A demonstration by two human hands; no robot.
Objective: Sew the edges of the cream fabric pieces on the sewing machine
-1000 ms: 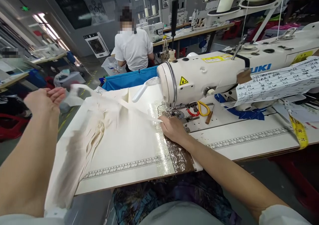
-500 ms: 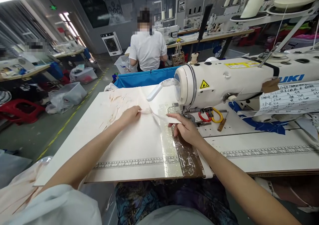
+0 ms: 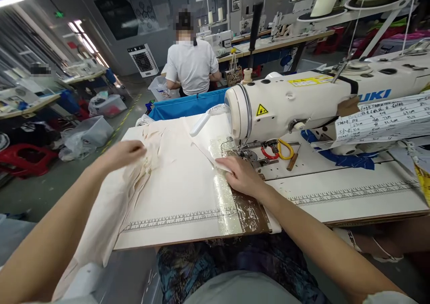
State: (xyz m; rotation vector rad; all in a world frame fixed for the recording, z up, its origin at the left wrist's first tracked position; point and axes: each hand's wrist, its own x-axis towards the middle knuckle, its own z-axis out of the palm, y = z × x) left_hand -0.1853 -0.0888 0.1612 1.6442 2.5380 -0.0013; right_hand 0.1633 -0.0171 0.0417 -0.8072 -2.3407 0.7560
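Note:
My right hand [image 3: 243,175] lies at the sewing machine's [image 3: 285,106] needle area, thumb and fingers closed on a small pale fabric piece [image 3: 207,156]. The piece's thin edge reaches up and left over the white tabletop [image 3: 181,183]. At the left, my left hand [image 3: 122,154] hovers over a heap of pale pink fabric [image 3: 110,210] that hangs over the table's left edge. Its fingers are curled together, slightly blurred, and whatever they hold is hidden. Loose fabric pieces [image 3: 152,151] lie just right of that hand.
Red-and-yellow-handled scissors [image 3: 284,149] and a wooden-handled tool [image 3: 294,160] lie right of the needle. Clear and brown tape [image 3: 248,207] covers the table's front. A blue cloth bin [image 3: 191,104] stands behind; a person in white [image 3: 192,66] sits beyond it.
My left hand has let go of the pale piece and moved left over the fabric heap, which now lies farther onto the table. My right hand keeps its piece. The view has shifted slightly.

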